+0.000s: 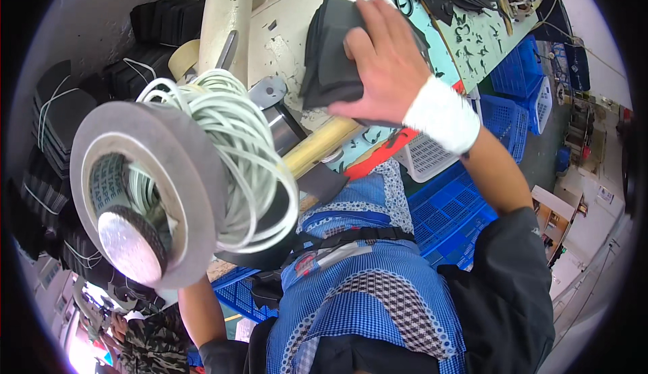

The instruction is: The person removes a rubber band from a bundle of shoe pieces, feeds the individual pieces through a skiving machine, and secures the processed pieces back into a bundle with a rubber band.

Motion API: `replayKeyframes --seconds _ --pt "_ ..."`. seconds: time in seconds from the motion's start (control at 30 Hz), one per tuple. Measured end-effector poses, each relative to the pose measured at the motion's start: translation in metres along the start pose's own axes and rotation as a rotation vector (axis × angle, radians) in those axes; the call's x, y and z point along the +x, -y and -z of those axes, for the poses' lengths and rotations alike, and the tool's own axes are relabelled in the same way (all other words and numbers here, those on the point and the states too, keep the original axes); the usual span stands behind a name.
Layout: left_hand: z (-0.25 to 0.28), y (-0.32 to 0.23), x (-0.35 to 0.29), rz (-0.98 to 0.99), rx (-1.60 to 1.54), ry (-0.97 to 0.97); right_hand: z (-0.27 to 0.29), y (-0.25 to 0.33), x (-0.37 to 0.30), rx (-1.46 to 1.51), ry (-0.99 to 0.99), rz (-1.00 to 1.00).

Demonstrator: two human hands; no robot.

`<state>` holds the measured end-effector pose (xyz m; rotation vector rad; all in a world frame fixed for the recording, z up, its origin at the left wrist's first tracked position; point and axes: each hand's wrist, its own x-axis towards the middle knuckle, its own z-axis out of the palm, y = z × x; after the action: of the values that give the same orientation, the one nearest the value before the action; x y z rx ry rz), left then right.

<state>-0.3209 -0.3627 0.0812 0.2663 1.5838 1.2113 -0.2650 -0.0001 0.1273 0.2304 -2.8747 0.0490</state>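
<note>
My right hand [385,60], white wrap around its wrist, rests on a stack of flat black pieces [329,57] on the worktable. Its fingers are spread across the top, with the thumb out toward the near edge. My left forearm [201,310] comes up from below at the left. The left hand itself is hidden behind a large grey ring-shaped roll [185,185]. Loops of pale cord [236,151] hang around the roll, and a round metal knob [131,244] sits in front of it.
A cream machine arm [233,16] rises behind the cord. Bundles of tied black pieces [64,114] are piled at the left. Blue plastic baskets [449,215] and a white basket [432,155] stand below the table. Small dark scraps [472,47] lie on the far tabletop at right.
</note>
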Motion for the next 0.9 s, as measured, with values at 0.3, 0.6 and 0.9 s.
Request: replayKeyframes --seconds 0.3,0.6,0.9 --pt "0.003 0.049 -0.011 -0.138 0.137 -0.168 0.001 -0.019 0.019 0.152 0.221 0.000" --pt "0.002 0.052 -0.007 -0.139 0.029 -0.170 0.009 -0.010 0.036 -0.013 0.447 0.057" --pt "0.000 0.048 -0.007 -0.136 -0.014 -0.162 0.002 -0.015 0.042 -0.036 0.542 -0.079"
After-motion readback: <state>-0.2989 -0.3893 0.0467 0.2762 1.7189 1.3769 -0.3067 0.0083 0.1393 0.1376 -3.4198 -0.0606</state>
